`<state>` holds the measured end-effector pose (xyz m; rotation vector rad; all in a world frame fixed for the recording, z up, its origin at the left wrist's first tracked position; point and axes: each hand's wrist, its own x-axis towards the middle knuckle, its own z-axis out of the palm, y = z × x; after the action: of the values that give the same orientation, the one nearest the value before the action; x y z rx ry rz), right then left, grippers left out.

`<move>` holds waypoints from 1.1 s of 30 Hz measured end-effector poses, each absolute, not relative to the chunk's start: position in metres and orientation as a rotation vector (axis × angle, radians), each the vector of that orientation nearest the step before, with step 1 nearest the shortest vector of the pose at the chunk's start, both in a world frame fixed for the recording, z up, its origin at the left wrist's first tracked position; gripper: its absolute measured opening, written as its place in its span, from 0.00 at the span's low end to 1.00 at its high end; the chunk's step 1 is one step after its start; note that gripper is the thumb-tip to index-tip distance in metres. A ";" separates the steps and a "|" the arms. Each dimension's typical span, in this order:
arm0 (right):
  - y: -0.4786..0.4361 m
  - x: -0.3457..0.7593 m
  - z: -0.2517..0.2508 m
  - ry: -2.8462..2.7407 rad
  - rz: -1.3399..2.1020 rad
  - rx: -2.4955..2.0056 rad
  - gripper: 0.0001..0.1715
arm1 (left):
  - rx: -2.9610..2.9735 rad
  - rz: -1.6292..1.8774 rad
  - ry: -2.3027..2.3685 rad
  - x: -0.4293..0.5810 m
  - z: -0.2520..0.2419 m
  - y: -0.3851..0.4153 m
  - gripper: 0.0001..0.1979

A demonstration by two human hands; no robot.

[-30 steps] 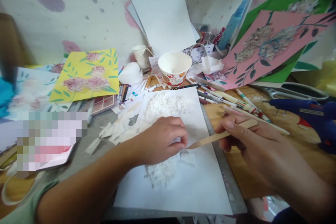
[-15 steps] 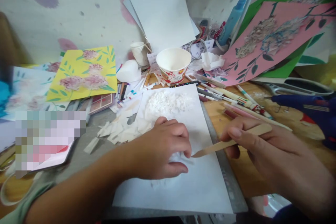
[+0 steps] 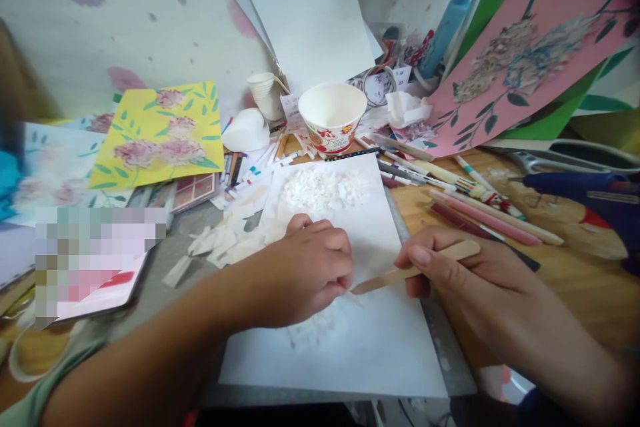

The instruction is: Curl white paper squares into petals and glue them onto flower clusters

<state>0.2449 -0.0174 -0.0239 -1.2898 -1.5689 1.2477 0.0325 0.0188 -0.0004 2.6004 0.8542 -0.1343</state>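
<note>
My right hand [image 3: 450, 280] grips a wooden craft stick [image 3: 390, 278], its narrow tip pointing left. That tip reaches my left hand [image 3: 315, 270], whose fingers are pinched together low over a white sheet of paper [image 3: 390, 347]. Whatever lies between those fingertips is hidden. Crumpled white paper bits form a raised cluster [image 3: 315, 190] on the upper part of the sheet. A smaller patch of white bits [image 3: 313, 333] shows below my left hand. Left of the sheet lies a pile of torn paper pieces [image 3: 225, 240], partly behind my left hand.
A paper bowl [image 3: 333, 117] stands behind the sheet, near stacked paper cups [image 3: 263, 95]. Pens and brushes [image 3: 440, 177] lie to the right, with a blue glue gun [image 3: 590, 193] beyond. Flower pictures on yellow card [image 3: 200, 107] and pink card [image 3: 545, 7] flank the work.
My left hand's thumb and fingers have closed together. My right hand has moved left with the craft stick, bringing its tip to the left fingertips.
</note>
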 end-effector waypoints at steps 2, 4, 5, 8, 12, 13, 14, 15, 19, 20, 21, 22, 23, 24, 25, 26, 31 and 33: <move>-0.017 0.243 -0.025 -1.582 1.266 -1.280 0.22 | 2.594 -0.155 0.870 0.032 0.000 0.019 0.07; -0.018 0.241 -0.027 -1.583 1.279 -1.266 0.21 | 2.584 -0.171 0.884 0.031 0.000 0.019 0.07; -0.018 0.240 -0.028 -1.579 1.286 -1.262 0.20 | 2.580 -0.174 0.890 0.031 0.000 0.019 0.07; -0.017 0.238 -0.028 -1.572 1.287 -1.271 0.19 | 2.571 -0.160 0.911 0.030 -0.001 0.020 0.06; -0.015 0.244 -0.028 -1.507 1.200 -1.261 0.19 | 2.547 -0.050 0.962 0.029 -0.004 0.021 0.05; -0.014 0.247 -0.029 -1.475 1.174 -1.240 0.18 | 2.537 -0.011 0.985 0.029 -0.005 0.021 0.05; -0.014 0.251 -0.031 -1.446 1.148 -1.219 0.17 | 2.527 0.029 1.013 0.029 -0.006 0.020 0.05; -0.013 0.255 -0.033 -1.426 1.117 -1.204 0.15 | 2.521 0.067 1.040 0.030 -0.007 0.020 0.05; -0.011 0.265 -0.040 -1.447 0.988 -1.184 0.10 | 2.590 0.136 1.063 0.031 -0.008 0.015 0.05; -0.010 0.266 -0.040 -1.481 0.972 -1.178 0.11 | 2.634 0.137 1.040 0.031 -0.008 0.014 0.05; -0.011 0.265 -0.038 -1.527 0.971 -1.168 0.13 | 2.682 0.131 1.017 0.031 -0.008 0.012 0.06; -0.011 0.263 -0.036 -1.571 0.983 -1.166 0.15 | 2.730 0.119 0.993 0.030 -0.007 0.011 0.06; -0.012 0.260 -0.034 -1.611 1.006 -1.171 0.16 | 2.775 0.097 0.974 0.030 -0.007 0.010 0.06; -0.013 0.257 -0.031 -1.642 1.040 -1.180 0.18 | 2.813 0.067 0.960 0.030 -0.006 0.009 0.06; -0.014 0.254 -0.029 -1.658 1.073 -1.193 0.19 | 2.843 0.031 0.947 0.029 -0.006 0.008 0.06; -0.015 0.250 -0.028 -1.665 1.104 -1.209 0.20 | 2.863 -0.001 0.938 0.029 -0.005 0.008 0.07; -0.016 0.242 -0.028 -1.662 1.197 -1.236 0.19 | 2.861 -0.096 0.921 0.027 -0.003 0.008 0.07; -0.015 0.242 -0.030 -1.646 1.181 -1.222 0.17 | 2.837 -0.125 0.925 0.027 -0.003 0.009 0.07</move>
<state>0.2420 -0.0151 -0.0296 -1.2217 -1.6456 1.1814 0.0269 0.0087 -0.0026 2.8365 0.9253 -0.1246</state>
